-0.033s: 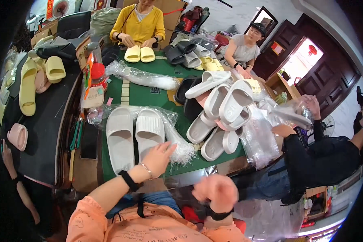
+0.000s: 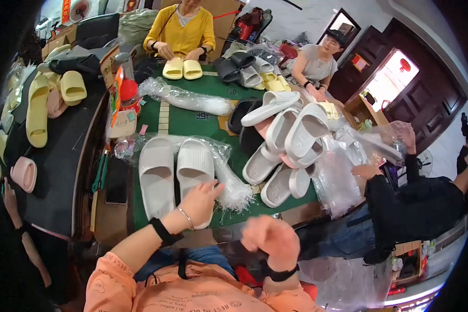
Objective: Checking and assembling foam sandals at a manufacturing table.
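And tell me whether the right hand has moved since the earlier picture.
Yes: judged against the green tabletop, the right hand has shifted left and up in the view, closer to the pair of grey slippers.

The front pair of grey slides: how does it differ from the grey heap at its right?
The front pair has two slides; the grey heap has several more. The front pair lies side by side; the grey heap's slides overlap at various angles. The left hand is over part of the front pair, not the grey heap. Both show broad straps.
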`<state>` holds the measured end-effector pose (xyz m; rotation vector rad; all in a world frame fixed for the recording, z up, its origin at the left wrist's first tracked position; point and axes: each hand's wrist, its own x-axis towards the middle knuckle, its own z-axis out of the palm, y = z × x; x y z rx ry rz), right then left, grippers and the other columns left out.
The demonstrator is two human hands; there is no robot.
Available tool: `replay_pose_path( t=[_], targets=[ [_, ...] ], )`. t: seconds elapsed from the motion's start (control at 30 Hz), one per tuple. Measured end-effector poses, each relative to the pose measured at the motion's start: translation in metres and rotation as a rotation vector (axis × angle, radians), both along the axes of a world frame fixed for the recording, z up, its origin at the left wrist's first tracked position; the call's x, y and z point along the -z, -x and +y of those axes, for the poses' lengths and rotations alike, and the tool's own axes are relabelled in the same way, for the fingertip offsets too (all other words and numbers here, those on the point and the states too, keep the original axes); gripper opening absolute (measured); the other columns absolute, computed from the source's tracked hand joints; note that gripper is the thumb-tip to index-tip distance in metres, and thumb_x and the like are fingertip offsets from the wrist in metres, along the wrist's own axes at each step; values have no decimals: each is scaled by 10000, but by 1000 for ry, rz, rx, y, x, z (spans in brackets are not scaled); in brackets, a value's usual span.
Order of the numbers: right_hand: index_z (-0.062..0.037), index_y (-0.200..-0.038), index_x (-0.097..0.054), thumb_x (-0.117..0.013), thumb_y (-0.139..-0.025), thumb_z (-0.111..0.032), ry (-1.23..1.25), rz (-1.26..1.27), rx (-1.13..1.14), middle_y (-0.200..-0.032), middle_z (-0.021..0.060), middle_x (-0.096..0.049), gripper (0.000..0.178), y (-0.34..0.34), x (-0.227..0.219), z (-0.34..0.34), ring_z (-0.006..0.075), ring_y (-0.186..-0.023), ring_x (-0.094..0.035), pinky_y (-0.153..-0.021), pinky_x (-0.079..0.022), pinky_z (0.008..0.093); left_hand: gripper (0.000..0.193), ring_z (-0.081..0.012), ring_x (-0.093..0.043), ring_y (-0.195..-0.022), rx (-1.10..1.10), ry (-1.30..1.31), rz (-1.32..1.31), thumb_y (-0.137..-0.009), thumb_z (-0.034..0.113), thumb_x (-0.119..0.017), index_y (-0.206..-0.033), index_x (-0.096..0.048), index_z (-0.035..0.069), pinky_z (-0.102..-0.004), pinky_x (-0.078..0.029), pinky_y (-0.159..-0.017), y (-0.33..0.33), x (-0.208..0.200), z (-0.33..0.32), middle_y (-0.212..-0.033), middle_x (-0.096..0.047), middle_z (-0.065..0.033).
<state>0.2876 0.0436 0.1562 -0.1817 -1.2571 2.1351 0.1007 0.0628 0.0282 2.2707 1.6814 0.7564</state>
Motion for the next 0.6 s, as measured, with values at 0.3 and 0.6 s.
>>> replay_pose_path(
  t=[0.3,0.6],
  targets=[
    [-18,-963,-508,-377,-760,43,137,-459,45,-767,1,-474,250,114,109,54,62,-544,-389,-454,-291,179,236,-326,-499,-911,-444,-171,-285,-713,-10,-432,-892,-582,23,-366,-393,-818,118,-34,44,-936,-547,-184],
    [-50,-1105,-404,-412,-631,83,53,-586,-12,-1015,89,-461,492,205,185,53,184,-584,-551,-493,-450,284,251,-390,-527,-811,-607,190,-109,-777,218,-425,-799,-593,32,-454,-418,-735,162,26,80,-853,-562,-215]
  ],
)
